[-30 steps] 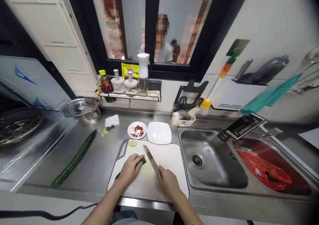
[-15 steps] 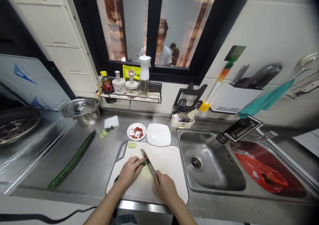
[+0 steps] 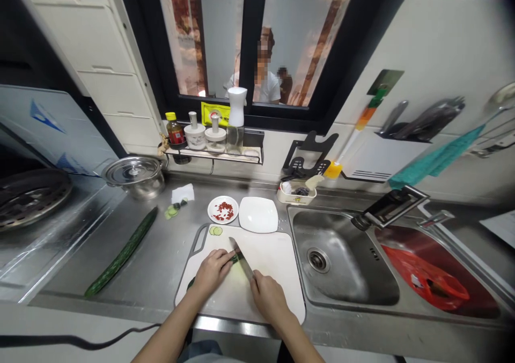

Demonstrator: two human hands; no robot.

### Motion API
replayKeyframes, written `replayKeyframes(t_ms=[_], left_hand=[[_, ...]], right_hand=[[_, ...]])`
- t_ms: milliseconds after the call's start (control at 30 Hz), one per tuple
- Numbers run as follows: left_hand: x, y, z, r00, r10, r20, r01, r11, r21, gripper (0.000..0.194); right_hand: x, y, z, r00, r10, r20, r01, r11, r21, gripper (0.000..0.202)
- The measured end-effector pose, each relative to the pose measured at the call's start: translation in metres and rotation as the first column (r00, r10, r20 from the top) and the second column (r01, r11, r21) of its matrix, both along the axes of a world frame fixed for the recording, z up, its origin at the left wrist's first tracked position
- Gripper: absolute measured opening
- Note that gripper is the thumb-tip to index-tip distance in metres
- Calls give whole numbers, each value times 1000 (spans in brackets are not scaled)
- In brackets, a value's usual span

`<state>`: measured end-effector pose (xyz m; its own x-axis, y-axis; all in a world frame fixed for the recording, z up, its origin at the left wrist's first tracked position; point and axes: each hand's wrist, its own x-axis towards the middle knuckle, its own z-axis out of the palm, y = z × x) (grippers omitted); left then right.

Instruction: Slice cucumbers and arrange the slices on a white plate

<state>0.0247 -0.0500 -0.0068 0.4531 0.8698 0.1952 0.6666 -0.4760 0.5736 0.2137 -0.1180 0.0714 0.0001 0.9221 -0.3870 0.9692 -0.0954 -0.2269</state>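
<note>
My left hand point(image 3: 214, 269) is closed over a piece of cucumber point(image 3: 191, 283) on the white cutting board point(image 3: 281, 261); most of the piece is hidden beneath the hand. In my right hand point(image 3: 269, 296) is the handle of a knife point(image 3: 243, 264), whose blade slants up and left beside my left fingertips. Two thin cucumber slices point(image 3: 216, 231) lie at the board's upper left corner. Behind the board stand a small plate of red bits point(image 3: 223, 210) and a square white plate point(image 3: 258, 215). A whole cucumber point(image 3: 123, 253) rests on the steel counter at the left.
A lidded steel pot point(image 3: 139, 175) and cucumber scraps point(image 3: 172, 210) are at the back left. The sink point(image 3: 346, 266) adjoins the board on the right, with a red bag point(image 3: 428, 280) in its far basin. Above the plates hangs a condiment shelf point(image 3: 217, 155). A person point(image 3: 267, 87) shows in the window.
The whole view has shifted slightly. Both hands, the knife and the cucumber piece keep nearly the same places on the board.
</note>
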Motion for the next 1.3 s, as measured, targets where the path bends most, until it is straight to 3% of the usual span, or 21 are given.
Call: replayKeyframes(t_ms=[233,733,1300], left_hand=[[-2,0,4,1000,19,-19,-20,999,-29,33],[-3,1,-7,1000,3,31,-6,994,108,30],[-4,2,-4,1000,0,15,-2,995,99,31]], right_hand=[[2,5,12,1000,-23,-12,22,1000,-22,32],[-4,7,8,999,26,-26,-27,999,-45,32],[-7,7,12,999,50,0,-49,998,-31,32]])
